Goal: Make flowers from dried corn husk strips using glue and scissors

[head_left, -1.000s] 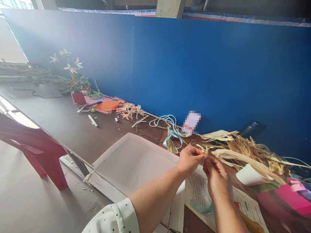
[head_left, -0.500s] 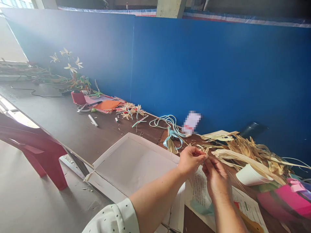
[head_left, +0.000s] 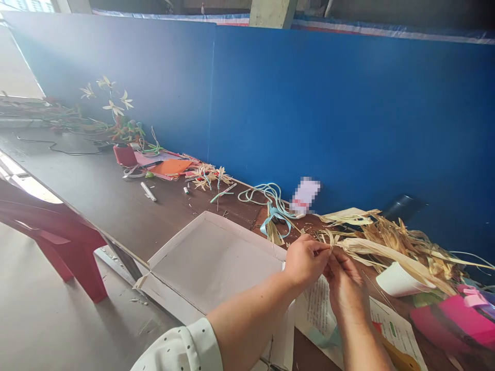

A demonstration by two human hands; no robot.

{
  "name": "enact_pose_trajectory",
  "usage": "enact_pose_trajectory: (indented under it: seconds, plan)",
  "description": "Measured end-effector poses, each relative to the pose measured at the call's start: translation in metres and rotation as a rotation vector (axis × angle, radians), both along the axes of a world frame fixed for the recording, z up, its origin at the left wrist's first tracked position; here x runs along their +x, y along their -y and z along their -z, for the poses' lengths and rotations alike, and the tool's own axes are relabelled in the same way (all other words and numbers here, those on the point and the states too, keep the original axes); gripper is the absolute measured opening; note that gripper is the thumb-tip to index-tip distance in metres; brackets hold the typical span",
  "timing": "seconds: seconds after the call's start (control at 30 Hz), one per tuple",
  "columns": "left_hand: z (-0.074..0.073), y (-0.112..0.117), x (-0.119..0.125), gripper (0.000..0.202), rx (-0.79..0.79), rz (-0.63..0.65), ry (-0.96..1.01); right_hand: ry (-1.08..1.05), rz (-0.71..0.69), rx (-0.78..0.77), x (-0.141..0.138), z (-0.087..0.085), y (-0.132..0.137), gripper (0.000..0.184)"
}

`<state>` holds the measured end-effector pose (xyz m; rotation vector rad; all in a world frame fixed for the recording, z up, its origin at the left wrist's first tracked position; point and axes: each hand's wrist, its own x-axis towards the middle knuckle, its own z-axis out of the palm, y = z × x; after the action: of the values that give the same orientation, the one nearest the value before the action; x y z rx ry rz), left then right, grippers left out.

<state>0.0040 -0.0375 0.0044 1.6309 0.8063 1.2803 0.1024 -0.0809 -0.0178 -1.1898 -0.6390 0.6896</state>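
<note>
My left hand (head_left: 307,262) and my right hand (head_left: 345,281) meet fingertip to fingertip over the table, both closed in a pinch. Between them is a small bundle of pale corn husk strips (head_left: 329,238), its thin ends fanning up above the fingers; its lower part is hidden. Just right of my hands lies a heap of dried corn husks (head_left: 410,242). A printed sheet (head_left: 319,304) is on the table beneath my wrists. Beyond my left hand are a light blue ribbon (head_left: 276,219) and a coil of pale cord (head_left: 266,190).
An open shallow cardboard box (head_left: 216,257) sits left of my forearm. A white cup (head_left: 402,281) tips on its side near a pink bag (head_left: 444,322). Husk flowers (head_left: 112,103) stand farther left. A blue partition (head_left: 328,118) runs along the back, and a red chair (head_left: 73,252) stands left.
My left hand has turned slightly, its back now more toward me. The husk strips between the fingers stand a little higher and more spread. The things on the table have stayed put.
</note>
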Motion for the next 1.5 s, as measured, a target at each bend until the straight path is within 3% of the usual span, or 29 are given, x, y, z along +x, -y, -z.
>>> enact_pose_trajectory:
  seconds: [0.27, 0.53, 0.67, 0.83, 1.1, 1.3, 1.5]
  plan:
    - [0.002, -0.003, 0.001, 0.014, -0.007, -0.028, 0.041, 0.014, 0.010, -0.044, 0.002, 0.003, 0.000, 0.035]
    - [0.002, -0.004, 0.002, 0.012, -0.076, -0.035, 0.143, 0.007, -0.012, -0.034, 0.000, -0.006, 0.004, 0.045]
    - [0.000, -0.004, 0.002, 0.012, -0.126, -0.023, 0.167, 0.133, 0.007, -0.081, 0.001, -0.005, 0.004, 0.042]
    - [0.000, -0.002, 0.003, 0.013, -0.146, -0.037, 0.160, 0.106, -0.001, -0.055, -0.001, -0.002, 0.001, 0.036]
    - [0.008, -0.002, 0.005, 0.017, -0.076, 0.027, 0.093, -0.103, -0.034, 0.010, 0.000, -0.005, -0.001, 0.029]
    - [0.008, 0.000, 0.005, 0.021, 0.047, 0.029, -0.041, 0.091, 0.018, -0.032, 0.008, 0.001, 0.001, 0.036]
    - [0.004, 0.010, -0.004, 0.028, 0.368, 0.000, -0.316, 0.442, 0.177, -0.174, 0.020, 0.010, 0.000, 0.046]
